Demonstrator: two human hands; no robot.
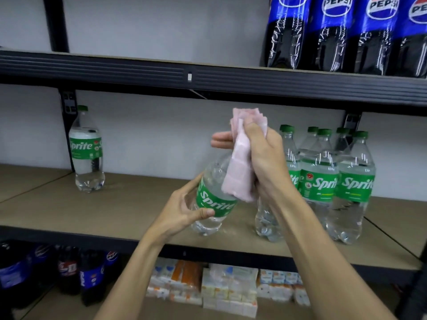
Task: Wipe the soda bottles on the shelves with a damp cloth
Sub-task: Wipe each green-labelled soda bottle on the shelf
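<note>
Both bare forearms are reaching in from the near side. Left hand [184,211] is curling its grip round the lower body of a clear Sprite bottle [215,203], with the thumb lying across the green label. It is holding the bottle tilted, neck leaning up to the right and base hanging just over the front of the tan middle shelf [115,204]. Right hand [265,158] is closing its grip on a folded pink cloth [240,167] and pressing it round the bottle's neck and shoulder. The soft, quilted-looking fabric is hiding the cap and hanging down to the label's upper edge.

Just behind the right forearm, a cluster of upright Sprite bottles [355,181] with green caps is crowding the right part of the shelf, one of them partly hidden by the wrist. A lone Sprite bottle [87,153] is standing well apart at far left, beside a black upright post [55,21]. Between it and the cluster, the smooth board is lying open.

Overhead, the ribbed black rail of the upper shelf [138,68] is running across, carrying large dark Pepsi bottles [335,31] at right. Below, smaller dark cola bottles [90,276] are standing at left and stacked small cartons [231,287] are sitting in the middle, blurred.
</note>
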